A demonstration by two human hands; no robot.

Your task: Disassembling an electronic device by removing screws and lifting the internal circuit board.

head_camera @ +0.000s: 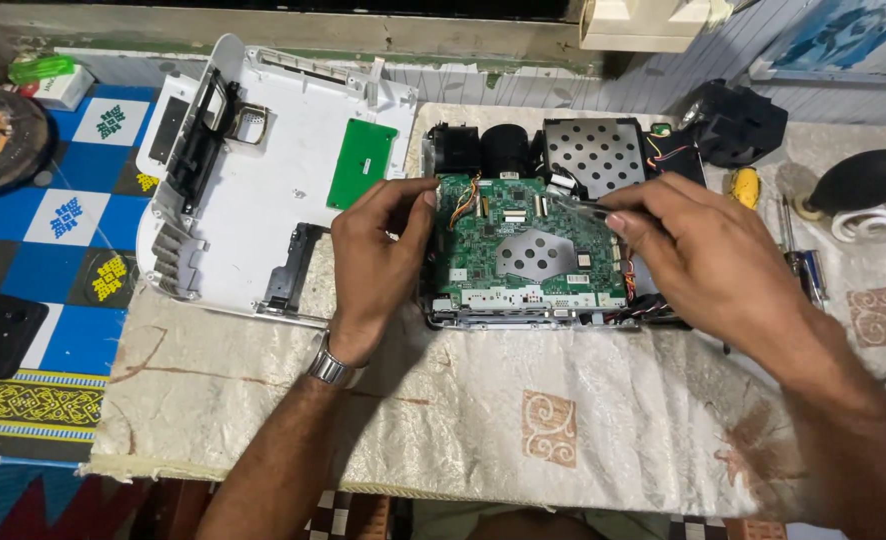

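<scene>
An opened electronic device lies on a cream cloth, its green circuit board exposed with a perforated metal shield behind it. My left hand grips the board's left edge near the coloured wires, a metal watch on the wrist. My right hand pinches thin metal tweezers, their tip over the upper right part of the board.
The device's white plastic cover, with a small green board in it, lies upside down to the left. A black air blower, screwdrivers and a black part sit to the right. A blue patterned mat lies far left.
</scene>
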